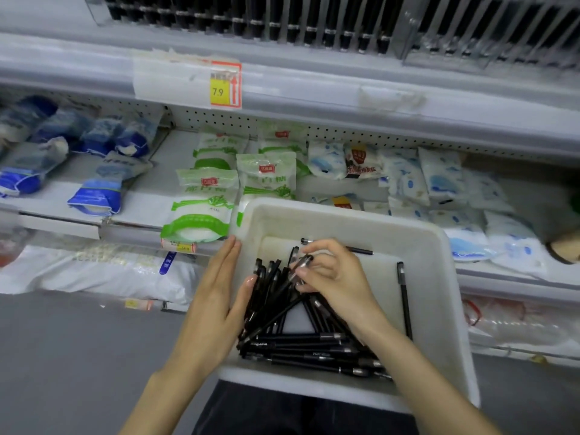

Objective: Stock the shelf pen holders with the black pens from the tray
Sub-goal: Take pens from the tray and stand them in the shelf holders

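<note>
A white plastic tray is seen at lower centre-right of the frame, and a loose heap of black pens is piled on its floor, with one stray pen laid alone by the right wall and another near the back. Behind it, a grey store shelf is stocked with flat bags: blue-and-white packs at the left, green-and-white packs in the middle, pale blue-printed packs at the right. Across the top, pen holders are lined up on the upper shelf, with a yellow price tag stuck on its edge.
</note>
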`<state>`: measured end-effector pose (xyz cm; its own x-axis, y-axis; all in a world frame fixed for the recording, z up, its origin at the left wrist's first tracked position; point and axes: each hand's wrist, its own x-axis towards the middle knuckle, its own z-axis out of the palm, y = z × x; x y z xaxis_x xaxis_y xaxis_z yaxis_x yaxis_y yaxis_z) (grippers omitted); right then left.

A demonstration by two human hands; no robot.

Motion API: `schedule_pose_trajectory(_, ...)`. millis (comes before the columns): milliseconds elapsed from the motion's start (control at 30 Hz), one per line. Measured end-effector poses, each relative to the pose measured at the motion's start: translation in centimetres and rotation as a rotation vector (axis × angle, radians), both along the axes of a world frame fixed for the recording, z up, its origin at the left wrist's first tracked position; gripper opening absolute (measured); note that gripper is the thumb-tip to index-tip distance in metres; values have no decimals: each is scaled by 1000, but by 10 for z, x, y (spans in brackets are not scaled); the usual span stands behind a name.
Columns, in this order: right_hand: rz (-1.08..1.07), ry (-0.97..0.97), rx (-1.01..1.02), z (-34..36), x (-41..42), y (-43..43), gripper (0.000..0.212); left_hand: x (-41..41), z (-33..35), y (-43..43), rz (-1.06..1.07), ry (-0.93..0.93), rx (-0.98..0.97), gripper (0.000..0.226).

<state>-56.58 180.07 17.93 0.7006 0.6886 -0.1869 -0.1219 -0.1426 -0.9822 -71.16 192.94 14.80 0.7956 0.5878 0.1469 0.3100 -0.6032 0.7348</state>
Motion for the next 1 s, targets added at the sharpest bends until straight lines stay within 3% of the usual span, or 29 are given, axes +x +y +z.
schedule_pose_trajectory(233,-169,-246,299,132,58,-68,11,53,92,-29,-166,-283,214,57)
schedule_pose_trajectory(500,-315,-635,333,251,113,-152,24,157,215,-91,-455,-588,491,53)
schedule_pose_trajectory(667,-482,-719,344,314,168,-199,28,218,246,-118,-552,-452,738,54)
schedule_pose_trajectory(800,-549,-761,330,336,216,-213,25,255,234,-126,-475,-362,933,54)
schedule_pose_trajectory(1000,-513,-818,224,333,260,-205,29,272,221,-126,-453,-297,950,56)
